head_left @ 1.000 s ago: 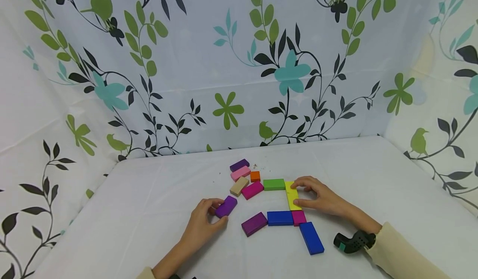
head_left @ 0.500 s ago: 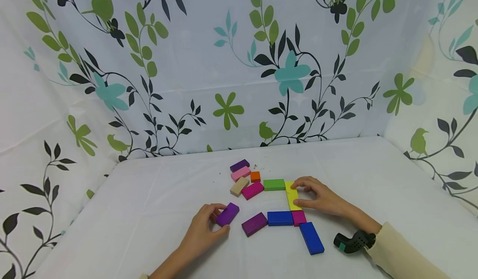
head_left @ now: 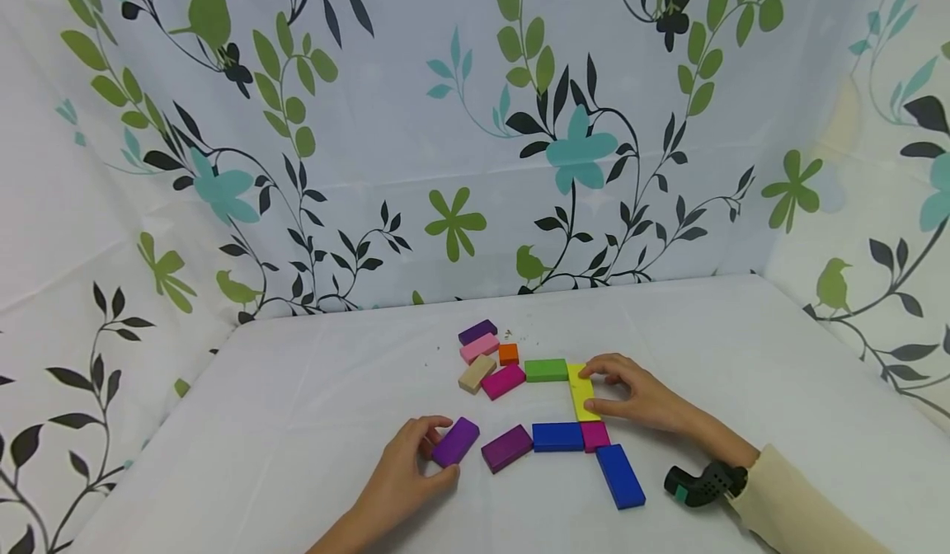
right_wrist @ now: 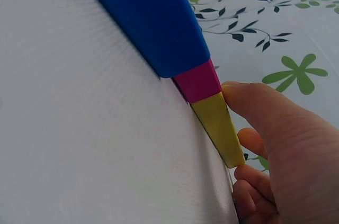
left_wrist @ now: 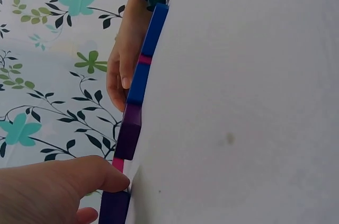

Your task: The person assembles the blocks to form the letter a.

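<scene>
My left hand (head_left: 408,471) pinches a purple block (head_left: 456,442) between thumb and fingers, just left of a dark purple block (head_left: 508,448) and apart from it. In the left wrist view, the thumb (left_wrist: 106,175) lies against the held block (left_wrist: 114,208). On the right, my right hand (head_left: 631,389) holds a yellow block (head_left: 582,392) by its ends, thumb at the near end and a finger at the far end. The yellow block touches a small magenta block (head_left: 595,436) and a green block (head_left: 546,370). Two blue blocks (head_left: 558,437) also adjoin the magenta one.
Farther back lie a magenta block (head_left: 504,381), a tan block (head_left: 477,374), an orange block (head_left: 508,354), a pink block (head_left: 479,348) and a dark purple one (head_left: 477,331). All rest on a white-covered table (head_left: 312,389), with a patterned cloth (head_left: 386,142) behind.
My left hand has drawn the purple block nearer to me and slightly right, level with the dark purple block, turning it a little. My right hand stays on the yellow block.
</scene>
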The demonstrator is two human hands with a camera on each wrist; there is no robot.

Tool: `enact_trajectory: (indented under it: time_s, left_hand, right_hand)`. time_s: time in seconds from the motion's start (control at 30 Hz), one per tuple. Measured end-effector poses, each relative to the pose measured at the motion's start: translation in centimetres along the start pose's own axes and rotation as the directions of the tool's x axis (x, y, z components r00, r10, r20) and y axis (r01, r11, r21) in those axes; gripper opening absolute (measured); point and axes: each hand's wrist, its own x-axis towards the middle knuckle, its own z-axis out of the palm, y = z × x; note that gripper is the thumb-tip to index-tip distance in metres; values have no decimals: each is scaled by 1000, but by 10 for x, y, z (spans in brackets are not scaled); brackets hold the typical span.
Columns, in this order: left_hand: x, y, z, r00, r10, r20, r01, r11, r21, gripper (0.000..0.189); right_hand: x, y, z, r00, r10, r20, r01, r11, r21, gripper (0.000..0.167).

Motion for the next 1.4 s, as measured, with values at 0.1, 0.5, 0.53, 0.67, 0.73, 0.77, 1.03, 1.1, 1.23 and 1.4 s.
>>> enact_trajectory:
  time_s: [0.1, 0.5, 0.53, 0.67, 0.73, 0.77, 1.03, 1.1, 1.23, 1.4]
  left_hand:
    - [-3, 2, 0, 1000, 6, 14, -6, 1000, -5, 51]
    - [-13, 9, -4, 997, -17, 77, 17, 1000, 5, 48]
    - [-14, 9, -4, 997, -21, 79, 20, 1000, 7, 48]
    - [-18, 10, -5, 995, -27, 96, 27, 1000, 8, 48]
    - [-20, 10, -6, 994, -34, 107, 33, 999, 12, 49]
    - [-21, 11, -6, 992, -40, 117, 39, 999, 12, 50]
    - [-27, 14, -9, 975, -77, 206, 81, 997, -11, 54]
    - [-27, 14, -9, 970, -77, 230, 83, 996, -16, 56]
    - [-26, 15, -12, 952, -94, 292, 106, 994, -24, 62]
    - [-20, 11, -17, 925, -73, 372, 96, 995, -42, 69]
  right_hand:
    - [0, -1, 0, 1000, 3, -4, -3, 1000, 1, 36]
    - [0, -3, -1, 1000, -1, -1, 1, 1000, -9, 37]
    - [0, -3, -1, 1000, 2, -1, -2, 1000, -9, 37]
    - [0, -4, -1, 1000, 6, 3, -6, 1000, -7, 37]
    - [0, -4, -1, 1000, 9, 4, -9, 1000, -6, 37]
    - [0, -4, -1, 1000, 10, 3, -10, 1000, -6, 37]
    - [-1, -2, 0, 1000, 4, -6, -4, 1000, -10, 37]
    - [-1, -2, 0, 1000, 6, -10, -6, 1000, -14, 37]
    - [0, -2, 0, 1000, 5, -16, -5, 1000, -18, 37]
    - [0, -2, 0, 1000, 2, -8, -2, 1000, -8, 37]
